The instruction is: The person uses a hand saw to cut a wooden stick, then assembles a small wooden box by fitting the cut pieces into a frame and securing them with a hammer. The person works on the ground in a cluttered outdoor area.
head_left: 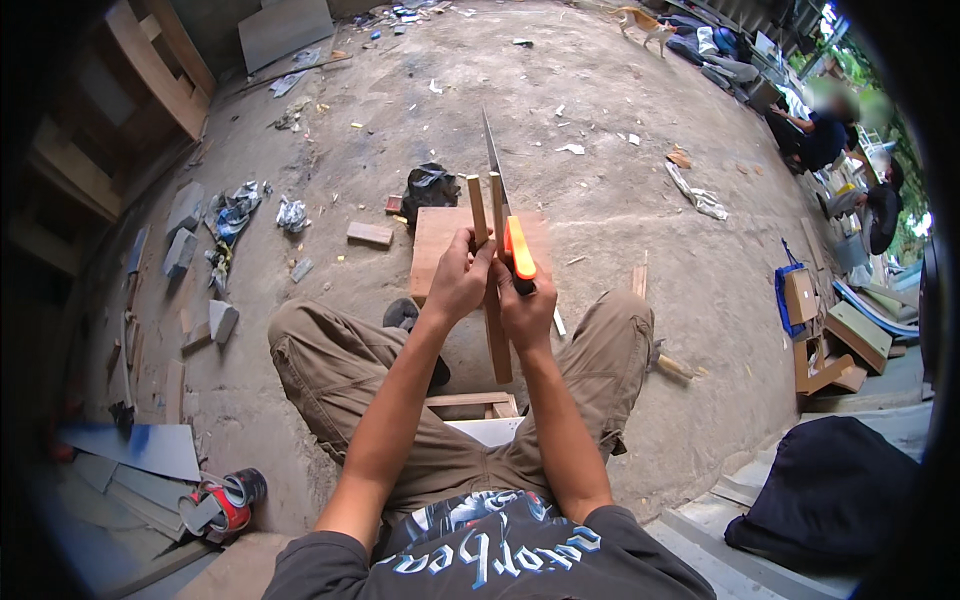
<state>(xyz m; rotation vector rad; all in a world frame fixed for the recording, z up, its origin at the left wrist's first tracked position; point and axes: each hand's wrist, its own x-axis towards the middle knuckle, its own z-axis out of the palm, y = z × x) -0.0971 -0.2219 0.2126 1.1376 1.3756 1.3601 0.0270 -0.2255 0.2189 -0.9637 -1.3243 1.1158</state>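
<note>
My left hand [462, 278] is closed round a thin wooden strip [477, 207], its fingertips pinching the wood. A second wooden strip [497, 206] stands close beside it on the right. Below my hands a strip's lower end [498, 350] points back toward me; which of the two it belongs to is hidden. My right hand [527, 308] is closed on a handsaw with an orange handle [519, 248], and its fingers also lie against the wood. The saw's narrow blade [493, 150] points away from me. Under both hands is a reddish-brown wooden block or stool [432, 250].
A black plastic bag [431, 187] and a wood offcut [370, 234] lie beyond my left knee. Grey blocks [180, 253] are farther left, and paint cans [225, 503] stand lower left. A dark cloth bag [815, 490] sits lower right. Other people [822, 138] and a cat [642, 25] are far right.
</note>
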